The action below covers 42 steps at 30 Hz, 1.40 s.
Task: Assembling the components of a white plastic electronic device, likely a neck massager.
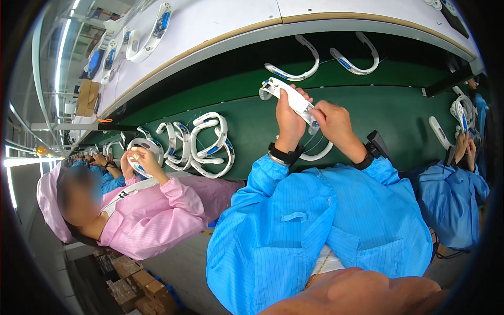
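A white curved plastic device with blue and dark parts showing in its open side is held up above the green bench. My left hand wraps round its middle from the left, thumb on top. At the near end, the bent fingers of my right hand are pressed together against the device; whatever small part they may pinch is hidden. Just below my hands, the white curved arm of the device or of another one shows, with thin pale wires beside it.
Similar white U-shaped devices lie left on the green bench; two more are at the far side, under a white shelf. A co-worker in pink sits left, another in blue right, each handling a device.
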Motion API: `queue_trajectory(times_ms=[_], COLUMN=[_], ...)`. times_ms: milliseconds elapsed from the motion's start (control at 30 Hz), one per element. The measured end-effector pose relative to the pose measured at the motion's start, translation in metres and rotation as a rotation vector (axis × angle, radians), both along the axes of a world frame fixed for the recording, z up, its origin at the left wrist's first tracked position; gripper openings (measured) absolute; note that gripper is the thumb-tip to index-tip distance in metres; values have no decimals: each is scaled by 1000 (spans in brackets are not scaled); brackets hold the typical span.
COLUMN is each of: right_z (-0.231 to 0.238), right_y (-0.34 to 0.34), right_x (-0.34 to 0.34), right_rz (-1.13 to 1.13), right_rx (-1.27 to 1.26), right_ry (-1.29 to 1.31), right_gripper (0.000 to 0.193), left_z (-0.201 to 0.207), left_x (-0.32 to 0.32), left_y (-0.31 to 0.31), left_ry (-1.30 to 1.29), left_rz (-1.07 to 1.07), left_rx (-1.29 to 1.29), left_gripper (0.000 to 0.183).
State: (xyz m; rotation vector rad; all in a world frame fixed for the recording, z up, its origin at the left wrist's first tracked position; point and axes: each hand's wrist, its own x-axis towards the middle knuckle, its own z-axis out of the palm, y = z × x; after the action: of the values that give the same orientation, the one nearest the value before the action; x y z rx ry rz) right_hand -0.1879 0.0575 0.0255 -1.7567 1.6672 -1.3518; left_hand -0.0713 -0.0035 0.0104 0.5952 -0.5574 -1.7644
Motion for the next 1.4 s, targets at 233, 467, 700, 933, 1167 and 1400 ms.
queue_trajectory(times_ms=[233, 467, 700, 933, 1167, 1400], right_z=[-11, -12, -17, -21, -6, -19], right_y=[2, -8, -2, -4, -15, -1], right_x=[5, 17, 14, 11, 16, 3], right_rz=[-21, -56, -28, 10, -44, -7], right_rx=[-196, -260, -208, -342, -367, -457], right_ry=[-134, 35, -150, 32, -1, 136], right_gripper=[9, 17, 23, 24, 30, 24], left_z=[-1, -7, 4, 2, -2, 5], left_x=[9, 3, 15, 15, 9, 12], left_y=[1, 7, -2, -2, 5, 6], left_ry=[2, -35, 31, 87, 11, 58], left_rz=[39, 88, 76, 55, 11, 8], left_rx=[-20, -94, -32, 8, -59, -32], left_gripper=[38, 32, 37, 36, 36, 41])
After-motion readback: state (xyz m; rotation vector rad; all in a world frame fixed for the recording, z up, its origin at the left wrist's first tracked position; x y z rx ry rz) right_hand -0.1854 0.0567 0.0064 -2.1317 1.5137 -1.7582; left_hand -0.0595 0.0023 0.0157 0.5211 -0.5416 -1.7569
